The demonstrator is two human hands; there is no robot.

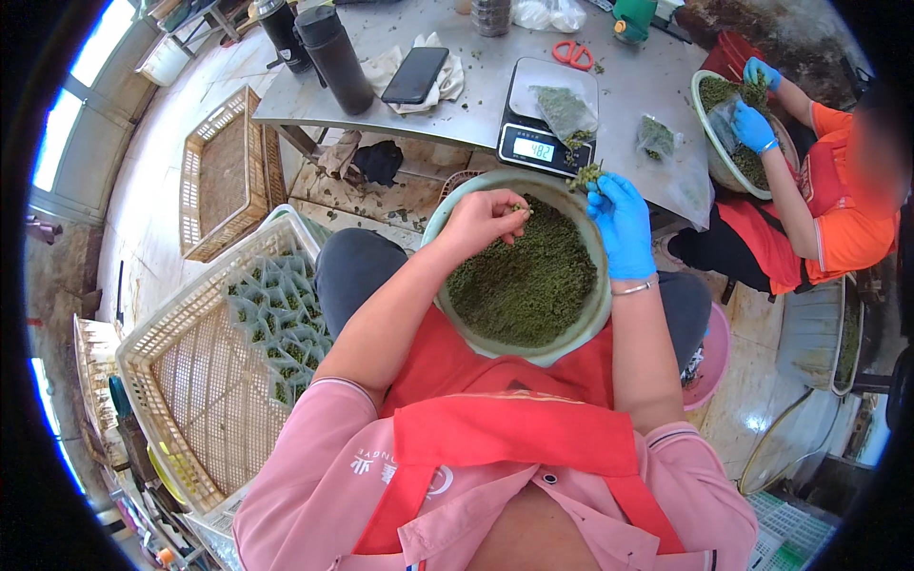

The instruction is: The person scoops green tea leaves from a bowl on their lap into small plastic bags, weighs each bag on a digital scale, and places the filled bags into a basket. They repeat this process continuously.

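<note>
Between my knees sits a pale green basin (pixel 437 225) filled with small green berries (pixel 519 276) that look like green peppercorns. My left hand (pixel 488 223), bare, is over the basin's left part, thumb and fingertips pinched on a tiny green bit. In a blue glove, my right hand (pixel 622 226) is at the basin's right rim, its fingers closed on a sprig of green berries (pixel 585 177). Just beyond, a digital scale (pixel 519 143) carries an open clear bag (pixel 564 111) partly filled with berries; several spill from its mouth.
The metal table (pixel 466 143) holds another filled bag (pixel 655 138), red scissors (pixel 572 55), a phone (pixel 416 75) on a cloth and a dark flask (pixel 333 59). At left, a crate (pixel 190 400) contains several filled bags (pixel 281 319). A co-worker's gloved hands (pixel 753 127) work over another basin (pixel 705 112).
</note>
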